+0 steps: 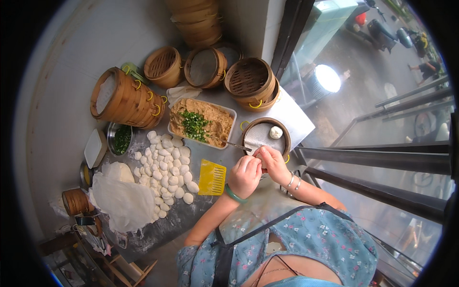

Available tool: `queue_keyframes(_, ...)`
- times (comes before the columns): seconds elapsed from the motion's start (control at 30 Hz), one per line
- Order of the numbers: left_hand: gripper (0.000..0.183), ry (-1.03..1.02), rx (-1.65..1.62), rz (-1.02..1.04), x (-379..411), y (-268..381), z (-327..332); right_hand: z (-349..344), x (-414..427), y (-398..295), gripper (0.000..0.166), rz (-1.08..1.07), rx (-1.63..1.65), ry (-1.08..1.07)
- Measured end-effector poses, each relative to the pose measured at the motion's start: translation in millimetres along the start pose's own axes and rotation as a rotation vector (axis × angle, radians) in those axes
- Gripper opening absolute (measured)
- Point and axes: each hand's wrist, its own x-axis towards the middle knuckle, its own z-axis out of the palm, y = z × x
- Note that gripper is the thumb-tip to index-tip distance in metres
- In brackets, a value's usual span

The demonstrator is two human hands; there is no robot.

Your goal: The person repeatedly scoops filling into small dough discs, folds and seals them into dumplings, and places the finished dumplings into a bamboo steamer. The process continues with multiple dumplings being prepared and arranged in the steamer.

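Observation:
My left hand (pixel 245 176), with a green bangle at its wrist, meets my right hand (pixel 273 163) at the near edge of a round bamboo steamer (pixel 288 138). The fingers of both hands pinch a small piece of pale dough (pixel 263 164), mostly hidden by them. One pleated white bun (pixel 276 132) sits on the steamer's liner. Left of it, a rectangular tub (pixel 235 123) holds tan filling (pixel 218 118) with chopped green onion (pixel 194 123). A metal spatula (pixel 236 145) reaches from the filling towards my hands. Many floured dough pieces (pixel 174 172) cover the table further left.
A yellow slotted scraper (pixel 211 177) lies beside the dough pieces. A cloudy plastic sheet (pixel 122 201) partly covers a larger dough lump (pixel 118 171). Stacked bamboo steamers (pixel 129 102) and a metal bowl of chopped greens (pixel 121 139) stand behind. A glazed metal frame (pixel 376 159) borders the right.

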Motion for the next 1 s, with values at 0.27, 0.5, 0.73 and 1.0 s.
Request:
queue_keyframes(0.27, 0.02, -0.088, -0.135, 0.053, 19.3, -3.0, 58.6, -90.6, -14.0, 6.0, 0.04, -0.082, 0.121, 0.284)
queue_keyframes(0.5, 0.017, 0.022, -0.004, -0.006, 8.7, -59.8, 105.4, -124.5, -30.6, 26.1, 0.037, 0.018, 0.11, 0.309)
queue_keyframes(0.73, 0.014, -0.039, 0.209, 0.013, 39.8, -90.4, 116.9, -133.4, -22.4, 32.0, 0.032, 0.059, 0.061, 0.25)
queue_keyframes(1.0, 0.026, -0.047, 0.162, -0.101, 37.3, -87.9, 114.8, -138.3, -7.0, 23.6, 0.027, 0.074, 0.01, 0.236)
